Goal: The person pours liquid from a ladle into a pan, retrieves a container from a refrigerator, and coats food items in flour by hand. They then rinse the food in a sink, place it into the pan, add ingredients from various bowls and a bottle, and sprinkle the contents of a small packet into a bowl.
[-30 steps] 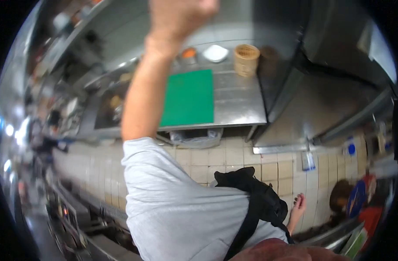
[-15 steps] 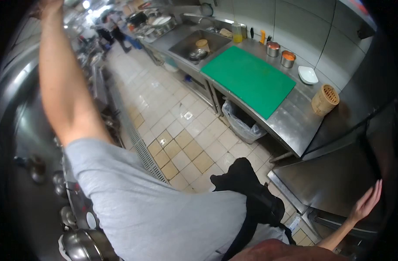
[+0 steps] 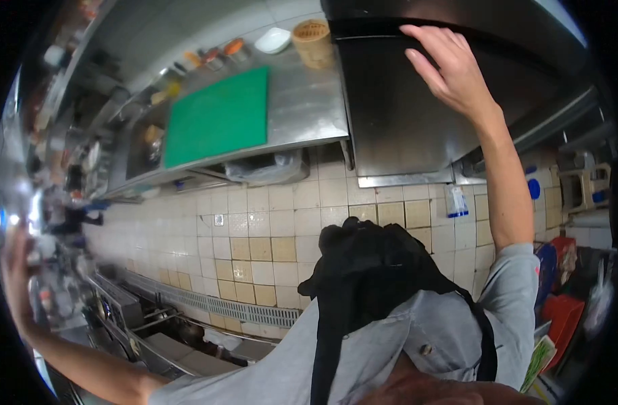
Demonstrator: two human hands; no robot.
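Note:
My right hand (image 3: pixel 451 71) reaches up in front of a dark steel cabinet door (image 3: pixel 410 108). Its thumb stands apart from the fingers, and the fingertips overlap the dark groove along the door's upper edge; nothing shows in the hand. Far out at the left, my left hand (image 3: pixel 16 260) is raised on a stretched arm, its fingers smeared by motion. A bamboo steamer basket (image 3: pixel 314 48) stands on the steel counter (image 3: pixel 309 111) just left of the cabinet. Beside it is a white dish (image 3: pixel 273 40).
A green cutting board (image 3: pixel 218 118) covers part of the counter, with metal cups of orange food (image 3: pixel 235 47) behind it. Below hangs a lined bin (image 3: pixel 272 169). A floor drain grate (image 3: pixel 214 304) runs along the stoves. Red crates (image 3: pixel 562 331) stand at lower right.
The view has swung to the right. My right hand now appears high in front of the cabinet door, its thumb spread; my left hand has dropped from the top to the left edge.

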